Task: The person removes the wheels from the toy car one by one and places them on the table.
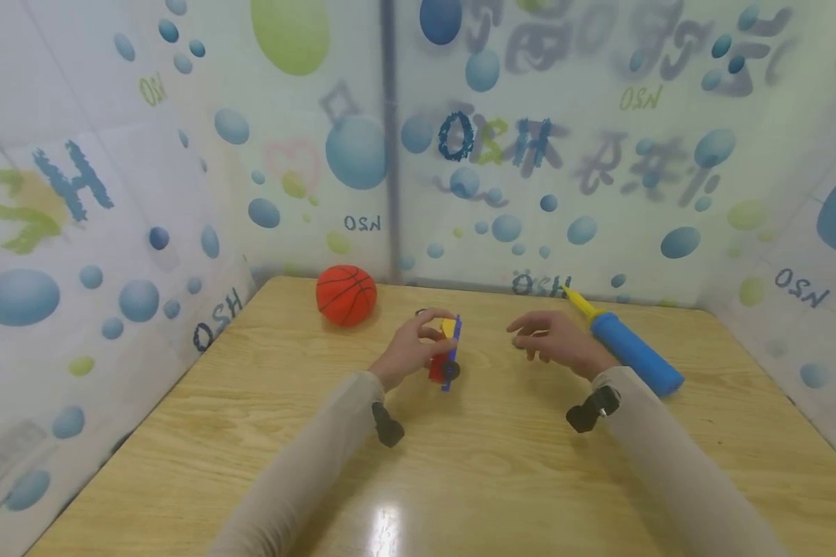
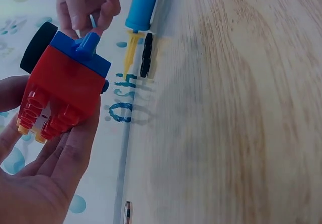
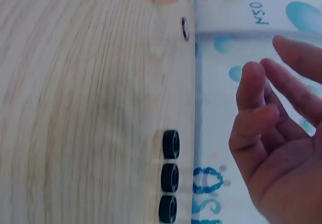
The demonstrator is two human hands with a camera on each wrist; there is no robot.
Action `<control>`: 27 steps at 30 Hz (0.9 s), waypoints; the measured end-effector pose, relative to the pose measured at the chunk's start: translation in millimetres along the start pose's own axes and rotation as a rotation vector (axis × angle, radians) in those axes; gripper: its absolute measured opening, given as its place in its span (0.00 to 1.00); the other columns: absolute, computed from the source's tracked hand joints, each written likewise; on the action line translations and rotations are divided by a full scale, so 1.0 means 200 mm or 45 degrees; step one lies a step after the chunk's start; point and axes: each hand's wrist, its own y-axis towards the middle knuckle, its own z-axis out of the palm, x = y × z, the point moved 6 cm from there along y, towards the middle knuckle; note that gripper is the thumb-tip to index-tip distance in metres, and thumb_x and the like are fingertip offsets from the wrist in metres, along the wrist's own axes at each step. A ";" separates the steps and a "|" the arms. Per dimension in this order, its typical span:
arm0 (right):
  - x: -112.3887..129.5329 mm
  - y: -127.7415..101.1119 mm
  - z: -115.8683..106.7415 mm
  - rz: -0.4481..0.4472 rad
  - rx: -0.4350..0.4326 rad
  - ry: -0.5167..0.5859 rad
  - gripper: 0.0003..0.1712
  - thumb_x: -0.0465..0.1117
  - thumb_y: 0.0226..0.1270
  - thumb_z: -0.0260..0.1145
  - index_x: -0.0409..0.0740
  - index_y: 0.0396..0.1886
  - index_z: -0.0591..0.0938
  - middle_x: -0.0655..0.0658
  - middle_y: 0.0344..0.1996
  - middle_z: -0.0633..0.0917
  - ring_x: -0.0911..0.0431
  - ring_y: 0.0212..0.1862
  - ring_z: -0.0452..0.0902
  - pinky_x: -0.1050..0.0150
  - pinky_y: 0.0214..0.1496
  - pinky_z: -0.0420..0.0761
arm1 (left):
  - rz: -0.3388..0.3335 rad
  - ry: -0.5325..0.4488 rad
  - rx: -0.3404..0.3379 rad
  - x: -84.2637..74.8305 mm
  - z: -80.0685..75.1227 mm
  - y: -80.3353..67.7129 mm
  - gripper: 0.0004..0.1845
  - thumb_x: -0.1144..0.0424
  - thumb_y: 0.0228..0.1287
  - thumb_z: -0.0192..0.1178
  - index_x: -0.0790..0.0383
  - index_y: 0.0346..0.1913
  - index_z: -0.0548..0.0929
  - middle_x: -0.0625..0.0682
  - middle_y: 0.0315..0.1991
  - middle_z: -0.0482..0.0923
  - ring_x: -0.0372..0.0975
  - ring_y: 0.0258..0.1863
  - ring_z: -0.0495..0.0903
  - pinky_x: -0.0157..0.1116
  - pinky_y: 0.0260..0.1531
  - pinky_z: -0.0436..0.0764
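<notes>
Near the far left corner of the table (image 1: 251,433), an orange ball (image 1: 346,295) is seen lying by the wall. Toward the middle, a little back from centre, a small toy car (image 1: 446,352) of red and blue plastic blocks is held just above the table by the left hand (image 1: 411,350), its fingers curled around the red body. The toy is judged light, stiff and somewhat slick; the pressed-on pieces could pop apart, so the solid red block seems the safest place to hold, not the wheel or the thin blue part. To its right, the right hand (image 1: 553,340) is held free above the table, fingers loosely apart and holding nothing. A blue air pump (image 1: 630,352) with a yellow nozzle lies near the far right edge.

The left wrist view alone shows the studded underside of the toy (image 2: 63,90) and a black wheel (image 2: 37,47) on it. Only in the right wrist view are three loose black wheels (image 3: 169,176) shown, lined up at the far edge.
</notes>
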 end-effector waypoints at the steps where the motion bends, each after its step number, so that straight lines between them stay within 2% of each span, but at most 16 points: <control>1: 0.01 0.01 0.01 -0.010 0.015 0.003 0.18 0.44 0.72 0.65 0.43 0.58 0.82 0.32 0.47 0.84 0.48 0.35 0.81 0.54 0.36 0.81 | 0.002 -0.004 -0.002 0.00 0.00 0.00 0.23 0.60 0.66 0.67 0.41 0.62 0.76 0.60 0.50 0.80 0.44 0.41 0.84 0.37 0.34 0.86; 8: 0.11 0.01 0.11 -0.133 0.148 0.041 0.15 0.41 0.70 0.66 0.48 0.55 0.83 0.30 0.46 0.84 0.40 0.36 0.81 0.60 0.32 0.80 | 0.013 -0.016 -0.017 0.00 0.01 0.00 0.23 0.61 0.66 0.66 0.43 0.63 0.76 0.60 0.50 0.81 0.45 0.44 0.83 0.38 0.35 0.87; 10: 0.13 0.01 0.14 -0.166 0.184 0.032 0.16 0.41 0.70 0.66 0.48 0.55 0.83 0.32 0.44 0.85 0.38 0.36 0.81 0.59 0.32 0.80 | 0.011 -0.017 -0.020 -0.01 0.01 0.00 0.24 0.61 0.66 0.66 0.43 0.63 0.76 0.60 0.51 0.80 0.45 0.45 0.83 0.38 0.35 0.87; 12: 0.16 0.01 0.16 -0.192 0.212 0.031 0.16 0.41 0.69 0.66 0.49 0.56 0.83 0.35 0.42 0.86 0.41 0.35 0.81 0.59 0.32 0.80 | 0.008 -0.021 -0.024 -0.01 0.01 0.00 0.23 0.61 0.66 0.67 0.43 0.62 0.76 0.60 0.51 0.80 0.46 0.45 0.83 0.38 0.34 0.87; 15: 0.19 0.01 0.20 -0.214 0.247 0.049 0.17 0.40 0.69 0.67 0.48 0.56 0.83 0.37 0.41 0.86 0.44 0.34 0.81 0.60 0.30 0.79 | 0.008 -0.039 -0.021 -0.01 0.01 0.00 0.23 0.61 0.66 0.67 0.44 0.62 0.76 0.61 0.51 0.80 0.46 0.45 0.83 0.38 0.34 0.88; 17: 0.20 0.01 0.23 -0.233 0.268 0.067 0.18 0.38 0.68 0.67 0.46 0.57 0.83 0.33 0.43 0.86 0.44 0.33 0.82 0.60 0.29 0.79 | 0.006 -0.055 -0.019 -0.01 0.01 0.00 0.22 0.62 0.66 0.66 0.45 0.61 0.76 0.61 0.50 0.80 0.46 0.44 0.84 0.39 0.34 0.88; 22: 0.23 0.02 0.30 -0.264 0.311 0.093 0.18 0.36 0.69 0.66 0.44 0.58 0.83 0.29 0.45 0.85 0.42 0.34 0.82 0.58 0.28 0.79 | -0.008 -0.079 -0.014 -0.02 0.02 0.00 0.22 0.63 0.66 0.67 0.45 0.60 0.75 0.61 0.48 0.80 0.46 0.40 0.85 0.42 0.34 0.89; 27: 0.25 0.02 0.35 -0.262 0.336 0.100 0.17 0.38 0.68 0.66 0.47 0.57 0.83 0.30 0.43 0.86 0.35 0.35 0.81 0.57 0.27 0.79 | -0.006 -0.079 -0.007 -0.03 0.02 0.00 0.21 0.63 0.66 0.66 0.45 0.59 0.75 0.59 0.46 0.80 0.45 0.39 0.85 0.42 0.34 0.89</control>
